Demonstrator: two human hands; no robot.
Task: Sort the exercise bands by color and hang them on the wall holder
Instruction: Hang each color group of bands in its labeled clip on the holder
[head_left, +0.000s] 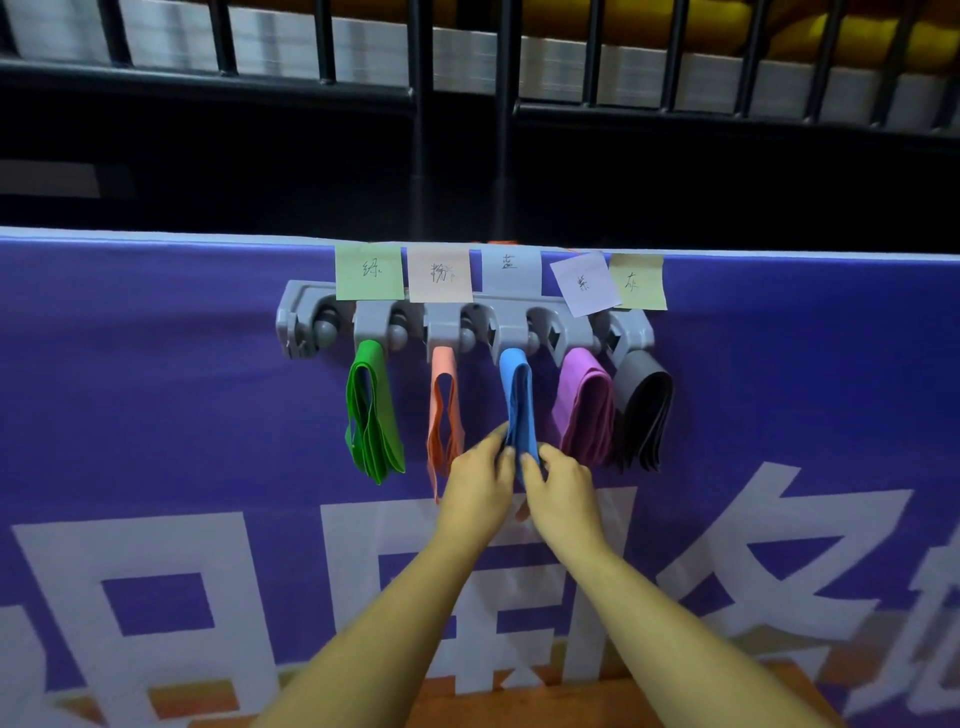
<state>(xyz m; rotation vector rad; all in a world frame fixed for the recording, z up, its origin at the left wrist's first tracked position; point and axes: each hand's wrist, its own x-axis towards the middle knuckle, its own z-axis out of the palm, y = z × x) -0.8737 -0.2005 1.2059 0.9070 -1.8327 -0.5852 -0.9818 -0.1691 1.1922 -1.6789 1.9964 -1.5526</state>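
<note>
- Both hands, left hand and right hand, pinch the blue bands hanging from the holder.
- Green, pink, purple and dark bands hang on their own hooks.
- Step: settling blue, probably the last colour.
- Next: release gently without tugging it off.

Five band bunches, five notes, one holder, two hands.
</note>
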